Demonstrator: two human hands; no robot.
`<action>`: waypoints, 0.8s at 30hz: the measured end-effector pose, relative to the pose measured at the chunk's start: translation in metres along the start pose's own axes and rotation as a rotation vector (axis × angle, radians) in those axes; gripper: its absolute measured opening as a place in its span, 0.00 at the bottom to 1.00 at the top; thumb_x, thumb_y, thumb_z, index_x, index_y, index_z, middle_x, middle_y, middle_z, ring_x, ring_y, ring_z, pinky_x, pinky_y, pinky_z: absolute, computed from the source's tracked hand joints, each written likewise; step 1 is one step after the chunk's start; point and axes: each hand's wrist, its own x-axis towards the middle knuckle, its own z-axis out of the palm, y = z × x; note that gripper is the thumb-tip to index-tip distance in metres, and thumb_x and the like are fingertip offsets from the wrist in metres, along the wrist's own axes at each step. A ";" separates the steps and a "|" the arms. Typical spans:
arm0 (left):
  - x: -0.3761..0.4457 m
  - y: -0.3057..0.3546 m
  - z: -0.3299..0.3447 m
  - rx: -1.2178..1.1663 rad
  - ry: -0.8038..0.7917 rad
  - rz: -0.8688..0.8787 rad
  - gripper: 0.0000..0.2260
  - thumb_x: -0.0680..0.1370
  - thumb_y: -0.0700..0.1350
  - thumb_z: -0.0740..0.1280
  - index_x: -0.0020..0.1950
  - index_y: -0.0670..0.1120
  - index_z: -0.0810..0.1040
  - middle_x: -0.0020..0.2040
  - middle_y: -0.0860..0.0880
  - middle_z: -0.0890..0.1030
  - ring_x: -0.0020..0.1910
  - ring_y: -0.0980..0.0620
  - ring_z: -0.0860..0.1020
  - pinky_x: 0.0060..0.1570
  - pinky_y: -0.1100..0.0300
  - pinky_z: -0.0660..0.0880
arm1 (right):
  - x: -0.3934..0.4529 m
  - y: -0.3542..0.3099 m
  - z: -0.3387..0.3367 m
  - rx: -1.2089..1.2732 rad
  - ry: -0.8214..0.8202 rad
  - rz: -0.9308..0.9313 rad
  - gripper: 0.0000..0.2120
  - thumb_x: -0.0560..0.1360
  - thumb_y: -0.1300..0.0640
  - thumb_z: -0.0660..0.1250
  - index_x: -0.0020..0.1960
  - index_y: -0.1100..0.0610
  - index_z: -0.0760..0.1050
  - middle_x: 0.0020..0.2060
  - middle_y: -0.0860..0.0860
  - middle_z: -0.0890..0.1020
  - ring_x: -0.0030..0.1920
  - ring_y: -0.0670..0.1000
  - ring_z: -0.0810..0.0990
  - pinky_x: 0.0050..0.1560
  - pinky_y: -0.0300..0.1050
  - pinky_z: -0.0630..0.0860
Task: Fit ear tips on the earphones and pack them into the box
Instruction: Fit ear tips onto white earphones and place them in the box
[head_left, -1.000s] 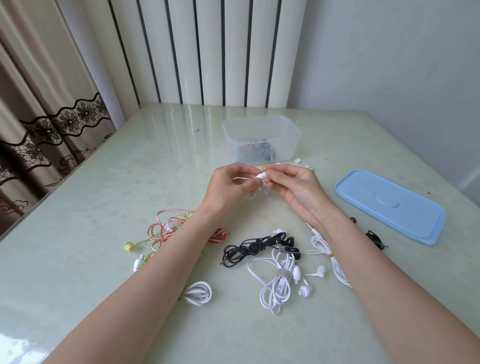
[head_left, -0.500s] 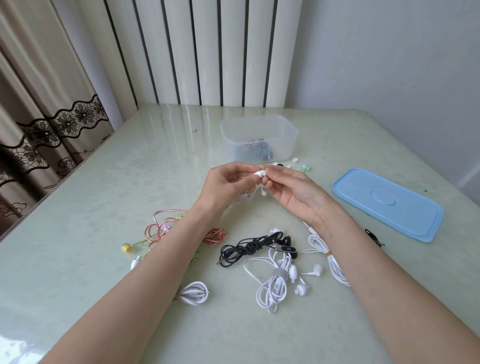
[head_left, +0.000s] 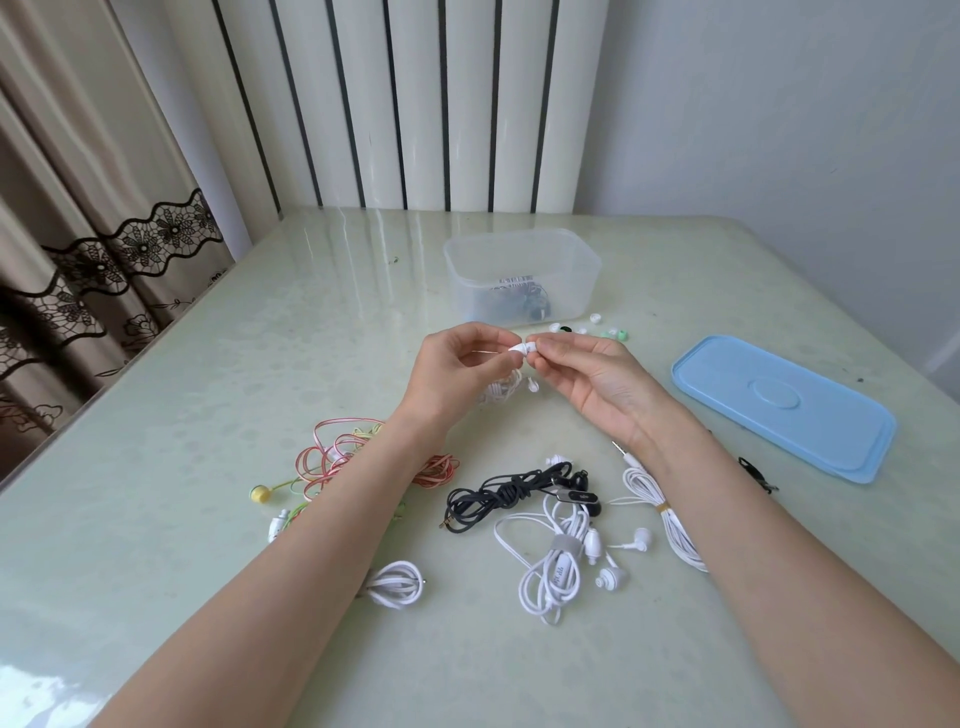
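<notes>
My left hand (head_left: 457, 371) pinches a white earbud (head_left: 517, 349) above the table's middle, its white cable (head_left: 500, 389) hanging beneath. My right hand (head_left: 592, 376) pinches a white ear tip (head_left: 531, 347) pressed against that earbud. Just behind stands the clear plastic box (head_left: 571, 244), with a dark earphone set (head_left: 522, 301) inside. Loose ear tips (head_left: 613, 332), white, black and green, lie to the right of the box. The light blue lid (head_left: 784, 408) lies flat at the right.
Several coiled earphones lie near me: a red and green tangle (head_left: 358, 462), a black set (head_left: 511, 493), white sets (head_left: 556, 571) (head_left: 397, 582) (head_left: 660, 514). A small black item (head_left: 756, 474) sits beside the lid. A curtain hangs left; a ribbed white panel stands behind the table.
Both hands stay joined on the earbud; my right fingers have shifted slightly on the tip. The view has tilted a little, so the scene sits a bit lower.
</notes>
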 end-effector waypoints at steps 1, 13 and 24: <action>0.000 0.001 -0.001 -0.003 -0.007 0.005 0.06 0.71 0.35 0.70 0.42 0.47 0.79 0.38 0.49 0.81 0.36 0.57 0.79 0.42 0.68 0.76 | 0.000 0.000 0.001 0.014 -0.004 0.012 0.06 0.73 0.71 0.61 0.43 0.67 0.77 0.30 0.53 0.83 0.32 0.45 0.82 0.37 0.30 0.78; 0.000 -0.003 -0.002 -0.214 -0.019 -0.134 0.03 0.72 0.34 0.68 0.45 0.40 0.79 0.34 0.49 0.82 0.32 0.58 0.79 0.39 0.70 0.77 | -0.001 0.000 0.001 -0.049 -0.031 -0.006 0.06 0.73 0.71 0.62 0.43 0.65 0.77 0.30 0.51 0.83 0.32 0.44 0.81 0.37 0.31 0.78; 0.004 -0.005 -0.003 -0.211 -0.040 -0.184 0.02 0.74 0.36 0.67 0.44 0.41 0.79 0.37 0.46 0.80 0.36 0.53 0.77 0.40 0.69 0.77 | 0.001 -0.004 0.003 -0.575 -0.042 -0.272 0.08 0.70 0.72 0.67 0.46 0.63 0.79 0.32 0.47 0.83 0.33 0.42 0.81 0.41 0.33 0.79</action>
